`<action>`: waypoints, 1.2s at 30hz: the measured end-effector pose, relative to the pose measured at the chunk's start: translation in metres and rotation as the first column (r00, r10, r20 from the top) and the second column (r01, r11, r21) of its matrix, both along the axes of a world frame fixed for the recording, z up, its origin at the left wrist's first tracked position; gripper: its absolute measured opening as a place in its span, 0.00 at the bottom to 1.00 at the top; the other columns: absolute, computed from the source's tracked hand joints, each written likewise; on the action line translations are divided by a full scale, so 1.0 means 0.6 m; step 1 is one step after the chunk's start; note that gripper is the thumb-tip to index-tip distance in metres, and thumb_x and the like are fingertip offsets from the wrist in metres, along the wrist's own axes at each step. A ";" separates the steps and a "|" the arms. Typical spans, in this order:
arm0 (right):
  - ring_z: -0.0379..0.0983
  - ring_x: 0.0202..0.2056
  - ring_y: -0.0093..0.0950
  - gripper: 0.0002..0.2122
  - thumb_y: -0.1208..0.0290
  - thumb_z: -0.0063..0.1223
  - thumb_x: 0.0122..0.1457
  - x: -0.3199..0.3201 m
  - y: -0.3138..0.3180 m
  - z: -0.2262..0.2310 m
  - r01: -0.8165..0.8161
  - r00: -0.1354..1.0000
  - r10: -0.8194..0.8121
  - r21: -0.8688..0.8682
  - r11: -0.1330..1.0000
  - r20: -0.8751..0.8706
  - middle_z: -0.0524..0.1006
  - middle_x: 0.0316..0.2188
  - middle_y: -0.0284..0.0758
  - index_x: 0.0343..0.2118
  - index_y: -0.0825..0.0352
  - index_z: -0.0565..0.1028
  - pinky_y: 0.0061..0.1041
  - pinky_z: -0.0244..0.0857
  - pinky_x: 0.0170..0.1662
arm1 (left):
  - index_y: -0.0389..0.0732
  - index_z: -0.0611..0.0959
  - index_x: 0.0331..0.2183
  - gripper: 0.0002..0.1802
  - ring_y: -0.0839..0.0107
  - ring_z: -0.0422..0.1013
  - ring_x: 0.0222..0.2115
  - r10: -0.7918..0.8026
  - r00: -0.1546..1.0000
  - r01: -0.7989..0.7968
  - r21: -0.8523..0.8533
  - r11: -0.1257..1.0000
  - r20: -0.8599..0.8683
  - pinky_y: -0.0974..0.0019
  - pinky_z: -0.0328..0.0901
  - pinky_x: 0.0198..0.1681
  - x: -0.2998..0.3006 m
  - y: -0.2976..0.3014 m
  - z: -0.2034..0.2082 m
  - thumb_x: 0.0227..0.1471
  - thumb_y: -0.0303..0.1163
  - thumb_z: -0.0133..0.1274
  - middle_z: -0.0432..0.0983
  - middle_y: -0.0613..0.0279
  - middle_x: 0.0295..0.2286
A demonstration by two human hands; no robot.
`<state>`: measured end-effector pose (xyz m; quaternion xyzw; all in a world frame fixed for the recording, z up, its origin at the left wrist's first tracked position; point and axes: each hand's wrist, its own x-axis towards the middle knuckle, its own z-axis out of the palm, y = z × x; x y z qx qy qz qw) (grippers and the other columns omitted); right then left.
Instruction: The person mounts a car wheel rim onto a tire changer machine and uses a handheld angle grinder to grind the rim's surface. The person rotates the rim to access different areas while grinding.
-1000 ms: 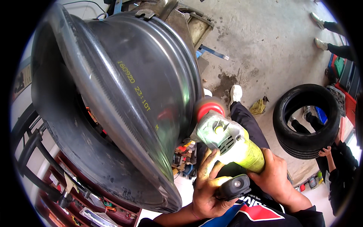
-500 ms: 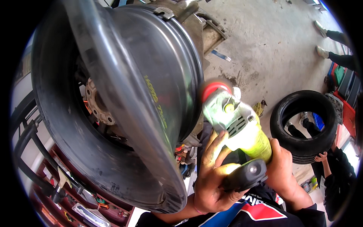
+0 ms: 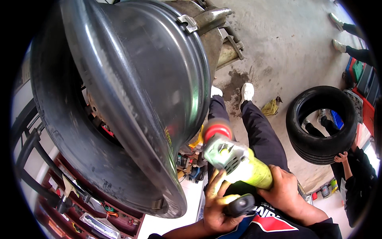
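Now your left hand [image 3: 218, 214] curls fingers round the black handle [image 3: 242, 204], your right hand [image 3: 285, 192] clasps the angle grinder [image 3: 256, 171], likely steadying its red disc [image 3: 217, 130].

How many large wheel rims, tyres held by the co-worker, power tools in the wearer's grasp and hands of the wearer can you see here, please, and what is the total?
Large wheel rim: 1
Held tyre: 1
Power tool: 1
Wearer's left hand and right hand: 2
Total: 5
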<state>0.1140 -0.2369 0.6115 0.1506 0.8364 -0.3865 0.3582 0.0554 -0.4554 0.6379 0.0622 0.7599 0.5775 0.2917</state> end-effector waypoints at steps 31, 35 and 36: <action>0.79 0.34 0.44 0.34 0.69 0.77 0.35 0.012 -0.030 -0.010 -0.008 0.994 0.014 0.053 0.999 -0.104 0.78 0.34 0.42 0.48 0.69 0.72 0.38 0.74 0.37 | 0.35 0.80 0.45 0.24 0.34 0.59 0.63 -0.003 0.995 -0.006 -0.087 0.996 -0.103 0.38 0.53 0.67 0.021 -0.026 -0.010 0.58 0.45 0.62 0.69 0.35 0.56; 0.79 0.33 0.41 0.34 0.64 0.77 0.36 0.026 -0.050 -0.019 -0.089 0.992 0.088 -0.007 0.996 -0.089 0.77 0.32 0.40 0.48 0.70 0.71 0.35 0.74 0.35 | 0.33 0.79 0.47 0.26 0.36 0.58 0.64 0.098 0.995 -0.092 -0.175 0.980 0.024 0.43 0.54 0.67 0.050 -0.045 0.014 0.58 0.45 0.62 0.62 0.29 0.59; 0.79 0.32 0.41 0.34 0.64 0.77 0.36 0.027 -0.053 -0.023 -0.091 0.989 0.090 -0.005 0.996 -0.116 0.77 0.32 0.40 0.47 0.70 0.71 0.35 0.74 0.35 | 0.33 0.79 0.47 0.26 0.37 0.58 0.64 0.133 0.991 -0.126 -0.181 0.975 0.029 0.43 0.54 0.66 0.055 -0.046 0.013 0.58 0.45 0.62 0.62 0.28 0.60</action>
